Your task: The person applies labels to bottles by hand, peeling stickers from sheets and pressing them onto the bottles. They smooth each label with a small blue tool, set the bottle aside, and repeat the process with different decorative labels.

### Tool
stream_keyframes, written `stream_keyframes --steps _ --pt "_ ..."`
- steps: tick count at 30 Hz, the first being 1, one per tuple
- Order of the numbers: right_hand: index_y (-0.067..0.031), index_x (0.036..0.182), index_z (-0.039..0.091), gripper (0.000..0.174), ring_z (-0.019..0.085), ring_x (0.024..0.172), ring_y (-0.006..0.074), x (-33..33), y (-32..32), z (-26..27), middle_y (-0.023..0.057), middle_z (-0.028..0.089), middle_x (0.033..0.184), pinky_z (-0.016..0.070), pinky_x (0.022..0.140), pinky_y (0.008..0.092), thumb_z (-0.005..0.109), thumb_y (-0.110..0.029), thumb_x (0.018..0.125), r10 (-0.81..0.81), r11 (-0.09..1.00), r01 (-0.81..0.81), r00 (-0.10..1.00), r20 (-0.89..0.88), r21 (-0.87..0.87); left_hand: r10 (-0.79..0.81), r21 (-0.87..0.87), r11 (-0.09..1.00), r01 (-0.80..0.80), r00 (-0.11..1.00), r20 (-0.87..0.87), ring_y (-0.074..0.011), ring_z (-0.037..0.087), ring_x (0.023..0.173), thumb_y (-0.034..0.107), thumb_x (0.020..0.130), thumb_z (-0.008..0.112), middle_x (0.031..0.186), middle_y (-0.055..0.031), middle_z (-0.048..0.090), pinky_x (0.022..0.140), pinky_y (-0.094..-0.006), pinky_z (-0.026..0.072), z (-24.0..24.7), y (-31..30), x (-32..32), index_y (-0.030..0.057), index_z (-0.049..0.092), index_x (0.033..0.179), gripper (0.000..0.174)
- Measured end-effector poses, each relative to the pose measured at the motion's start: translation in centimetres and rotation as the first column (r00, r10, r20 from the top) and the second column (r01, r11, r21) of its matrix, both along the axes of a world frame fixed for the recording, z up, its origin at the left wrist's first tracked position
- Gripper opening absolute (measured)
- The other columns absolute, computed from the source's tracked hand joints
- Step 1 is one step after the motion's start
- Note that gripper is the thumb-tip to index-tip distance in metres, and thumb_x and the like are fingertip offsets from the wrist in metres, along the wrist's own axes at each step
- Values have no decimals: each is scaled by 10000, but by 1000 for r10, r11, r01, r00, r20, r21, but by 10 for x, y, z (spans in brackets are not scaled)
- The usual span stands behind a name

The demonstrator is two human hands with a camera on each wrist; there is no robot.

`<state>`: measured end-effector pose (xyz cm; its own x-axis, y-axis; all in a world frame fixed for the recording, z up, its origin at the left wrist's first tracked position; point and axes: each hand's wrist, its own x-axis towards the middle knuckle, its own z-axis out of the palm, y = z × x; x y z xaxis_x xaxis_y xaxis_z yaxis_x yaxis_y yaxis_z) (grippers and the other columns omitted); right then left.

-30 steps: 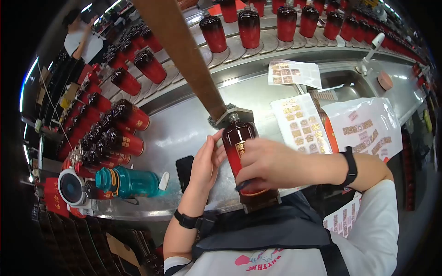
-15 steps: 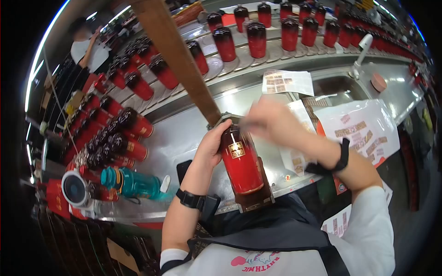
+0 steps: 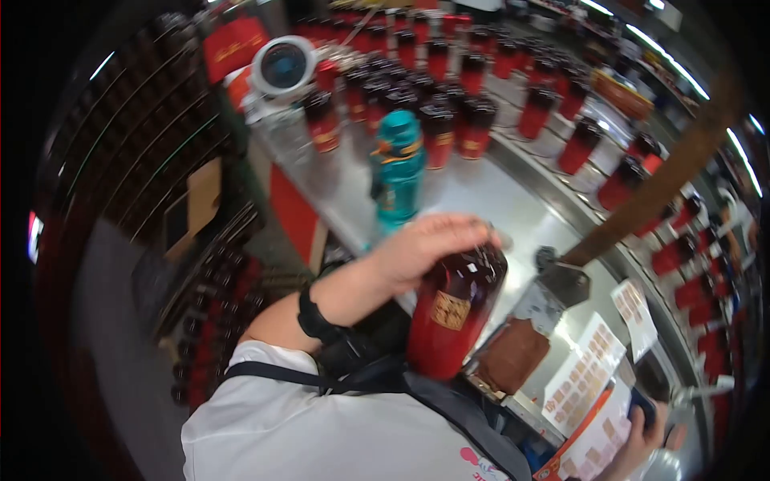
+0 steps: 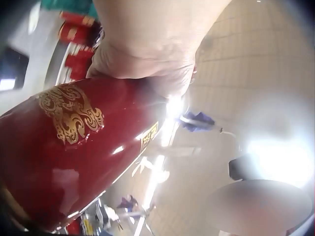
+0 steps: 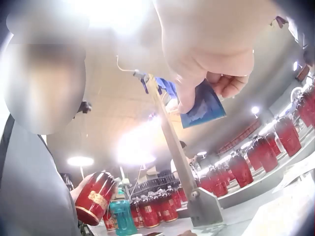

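My left hand [image 3: 421,252] grips a red bottle [image 3: 455,317] around its dark upper end. The bottle is tilted and held off the brown-padded holder [image 3: 513,357], in front of my body. A square gold label [image 3: 451,310] sits on its side. In the left wrist view the bottle [image 4: 98,147] also shows a larger gold swirl ornament [image 4: 69,113], and the palm covers its top. My right hand [image 3: 642,441], low at the right over the sticker sheets, pinches a thin, flat blue piece [image 5: 203,109] between thumb and fingers.
Sticker sheets [image 3: 589,365] lie right of the holder. A brown post [image 3: 666,184] slants up from the holder's end. Behind my left hand stand a teal water bottle [image 3: 399,172], a white round device [image 3: 283,68] and grouped red bottles [image 3: 477,128]. More bottles line the conveyor [image 3: 585,196].
The bottle has been lifted out of the holder and swung left by my left hand. My right hand has moved away from it to the sheets. The head view has turned left.
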<state>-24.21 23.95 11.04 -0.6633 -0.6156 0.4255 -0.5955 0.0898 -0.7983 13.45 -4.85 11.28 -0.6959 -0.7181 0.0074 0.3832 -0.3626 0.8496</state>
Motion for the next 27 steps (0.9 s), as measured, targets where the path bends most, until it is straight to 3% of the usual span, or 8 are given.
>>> stream_keyframes --steps 6,8,10,14,17,19,23,27 --pt "110 976 701 250 652 748 206 9 10 34 169 712 889 567 665 337 774 -59 808 74 985 -88 992 -103 -145 673 -393 679 -620 739 -4 -149 655 961 212 982 582 1077 -85 688 877 -301 524 54 29 182 -7 647 1124 269" --pt "118 947 692 239 648 749 215 5 9 31 178 699 849 559 654 346 768 -69 819 43 971 -83 983 -178 -225 863 -570 387 -725 503 -53 -145 651 979 203 987 570 1109 -73 688 894 -291 512 62 50 235 -7 645 1160 282" --pt "119 916 684 244 645 756 231 41 -11 49 186 687 824 554 662 353 762 -96 831 196 942 -217 975 -107 -254 961 -510 194 -838 267 -74 -132 644 1001 195 985 586 1111 -58 694 908 -272 496 64 80 288 -2 655 1178 285" --pt "111 917 675 233 628 762 236 51 -19 59 173 680 877 534 702 355 745 -95 831 227 948 -283 923 -310 -147 979 -477 -200 -856 -192 -66 -105 629 1019 179 935 684 1114 -54 701 924 -253 475 43 142 384 24 683 1168 280" --pt "92 919 678 185 605 781 225 62 -36 64 144 670 876 505 731 356 723 -57 820 343 911 -394 889 -304 -124 900 -553 -405 -728 -425 -99 -125 627 1011 194 914 712 1105 -78 697 930 -258 465 1 181 464 12 695 1141 291" --pt "77 914 681 142 587 799 221 89 -46 76 128 662 861 479 761 355 695 -19 810 390 905 -422 872 -296 -48 725 -694 -547 -468 -680 -113 -157 623 1018 215 885 742 1095 -108 685 940 -278 457 -23 212 499 -17 703 1103 320" --pt "78 920 679 124 589 808 225 95 -57 75 127 665 864 476 771 346 665 2 824 360 922 -386 871 -333 -13 600 -858 -406 -315 -800 9 -215 610 1059 246 850 767 1124 -151 655 949 -325 453 -70 259 539 -24 712 1068 351" --pt "86 938 695 152 591 827 231 123 -73 78 124 673 878 476 796 347 669 -4 819 409 906 -423 850 -332 33 516 -873 -335 -355 -844 145 -252 622 1040 295 818 792 1105 -167 658 930 -349 464 -118 264 575 -4 723 1067 394"
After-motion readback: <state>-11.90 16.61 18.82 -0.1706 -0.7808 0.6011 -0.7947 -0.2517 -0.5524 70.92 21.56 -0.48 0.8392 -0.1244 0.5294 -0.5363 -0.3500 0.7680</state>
